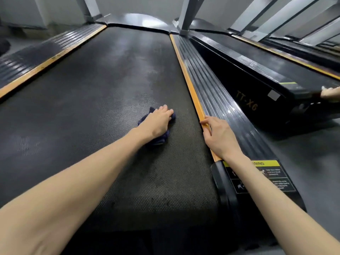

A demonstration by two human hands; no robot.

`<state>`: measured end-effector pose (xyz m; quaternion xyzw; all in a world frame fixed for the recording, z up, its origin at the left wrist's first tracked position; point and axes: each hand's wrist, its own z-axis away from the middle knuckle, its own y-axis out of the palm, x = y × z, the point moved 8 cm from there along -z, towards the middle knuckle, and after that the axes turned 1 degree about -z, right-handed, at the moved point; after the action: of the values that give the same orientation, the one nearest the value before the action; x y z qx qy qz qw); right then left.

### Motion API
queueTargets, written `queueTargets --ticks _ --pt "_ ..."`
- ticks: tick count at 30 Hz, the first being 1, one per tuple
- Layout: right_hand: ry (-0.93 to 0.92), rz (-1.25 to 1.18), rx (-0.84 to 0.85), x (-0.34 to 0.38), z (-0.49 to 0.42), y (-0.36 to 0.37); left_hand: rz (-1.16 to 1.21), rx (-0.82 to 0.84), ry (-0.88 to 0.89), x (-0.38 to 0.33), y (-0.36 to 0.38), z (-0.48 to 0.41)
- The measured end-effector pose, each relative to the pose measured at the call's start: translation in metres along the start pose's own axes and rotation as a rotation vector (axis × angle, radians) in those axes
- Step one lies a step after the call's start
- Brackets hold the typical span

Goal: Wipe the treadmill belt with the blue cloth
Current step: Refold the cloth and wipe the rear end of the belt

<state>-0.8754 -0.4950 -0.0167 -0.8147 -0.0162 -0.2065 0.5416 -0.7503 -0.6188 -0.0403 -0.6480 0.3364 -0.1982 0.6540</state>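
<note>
The dark textured treadmill belt [103,100] fills the middle of the view, with a paler streaked patch toward its far right. My left hand [158,122] lies flat on the bunched blue cloth [161,138], pressing it onto the belt right of centre; most of the cloth is hidden under the palm. My right hand [219,137] rests on the orange strip [185,74] along the belt's right edge, fingers laid over the ribbed side rail [217,92].
A matching ribbed left rail [31,57] with an orange strip borders the belt. A second treadmill [257,83] marked TT-X6 stands close on the right, with another person's hand [331,92] on its end. A yellow warning label [266,173] sits under my right forearm. Grey uprights rise ahead.
</note>
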Motion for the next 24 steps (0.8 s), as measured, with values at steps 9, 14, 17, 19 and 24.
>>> queueTargets --ticks 9,14,17,19,24 --pt "-0.004 0.061 0.041 0.002 0.003 0.007 0.108 0.073 0.704 -0.095 0.001 0.135" --pt "0.011 0.011 0.039 -0.002 0.002 0.006 0.053 -0.090 0.651 -0.078 0.009 0.116" --pt "0.030 -0.013 0.052 -0.003 0.003 0.006 0.016 -0.046 0.104 -0.016 0.001 0.047" --pt "0.041 -0.020 0.051 -0.004 0.003 0.006 -0.005 -0.070 -0.037 -0.007 -0.006 0.037" --pt "0.050 -0.012 0.037 -0.001 0.003 0.005 0.069 -0.165 0.236 -0.097 0.010 0.111"
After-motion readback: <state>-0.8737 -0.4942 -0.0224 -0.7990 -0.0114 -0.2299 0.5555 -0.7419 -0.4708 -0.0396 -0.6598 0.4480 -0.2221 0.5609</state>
